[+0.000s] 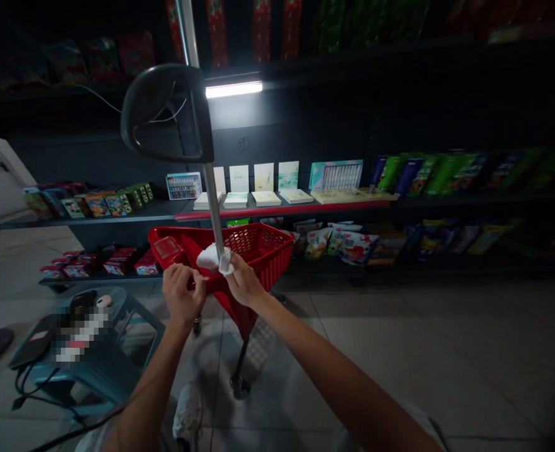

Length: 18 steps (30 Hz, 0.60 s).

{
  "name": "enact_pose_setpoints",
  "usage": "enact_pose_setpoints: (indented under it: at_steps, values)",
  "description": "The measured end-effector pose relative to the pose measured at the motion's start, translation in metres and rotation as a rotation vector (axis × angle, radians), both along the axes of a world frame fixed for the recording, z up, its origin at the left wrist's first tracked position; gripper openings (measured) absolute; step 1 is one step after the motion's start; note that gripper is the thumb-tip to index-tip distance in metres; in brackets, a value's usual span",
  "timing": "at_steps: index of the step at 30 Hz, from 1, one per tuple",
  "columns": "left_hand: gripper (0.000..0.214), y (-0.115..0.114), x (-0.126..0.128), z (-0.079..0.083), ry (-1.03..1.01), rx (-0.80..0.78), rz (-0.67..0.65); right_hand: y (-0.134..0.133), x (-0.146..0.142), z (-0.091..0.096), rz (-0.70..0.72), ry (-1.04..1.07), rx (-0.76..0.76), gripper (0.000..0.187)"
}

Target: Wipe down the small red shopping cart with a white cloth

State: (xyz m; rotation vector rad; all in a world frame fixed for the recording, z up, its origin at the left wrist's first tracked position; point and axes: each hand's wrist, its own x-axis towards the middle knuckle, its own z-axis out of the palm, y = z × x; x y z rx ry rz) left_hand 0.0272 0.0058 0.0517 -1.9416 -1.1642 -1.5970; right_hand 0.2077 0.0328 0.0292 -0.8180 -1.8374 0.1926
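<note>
A red plastic shopping cart (pixel 272 267) on casters stands before me, and a metal pole (pixel 213 204) rises out of it. My left hand (pixel 183 290) is closed over the cart's near rim, left of the pole. In my right hand (pixel 244 280) is a white cloth (pixel 208 257), pressed around the pole's lower part just above the rim. The right fingertips are partly hidden behind the cloth. Higher up, a dark grey looped handle (pixel 164 150) is fixed to the pole.
Behind the cart runs a dark shelf (pixel 277 212) with small books, boxes and snack bags (pixel 356 246). To the left, a blue-green plastic stool (pixel 131 314) carries several items and cables. A lit tube (pixel 234 89) hangs above. My shoe (pixel 188 411) rests on the tiled floor.
</note>
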Motion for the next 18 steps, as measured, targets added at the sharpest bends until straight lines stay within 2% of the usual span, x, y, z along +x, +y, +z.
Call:
enact_pose_setpoints:
  at_steps: [5,10,14,18]
  values:
    - [0.021,0.009,-0.022,-0.004,-0.003,-0.009,-0.002,0.008,0.011,-0.017,-0.077,-0.245,0.071,0.017]
    - [0.021,0.017,-0.044,0.001,-0.022,-0.081,0.026,0.021,0.056,-0.041,-0.195,-0.279,-0.069,0.017]
    - [0.028,0.026,-0.06,0.0,-0.108,-0.106,0.053,0.034,0.104,-0.063,-0.291,-0.356,-0.192,0.028]
    - [0.031,0.032,-0.076,-0.001,-0.118,-0.146,0.087,0.039,0.138,-0.085,-0.378,-0.412,-0.147,0.043]
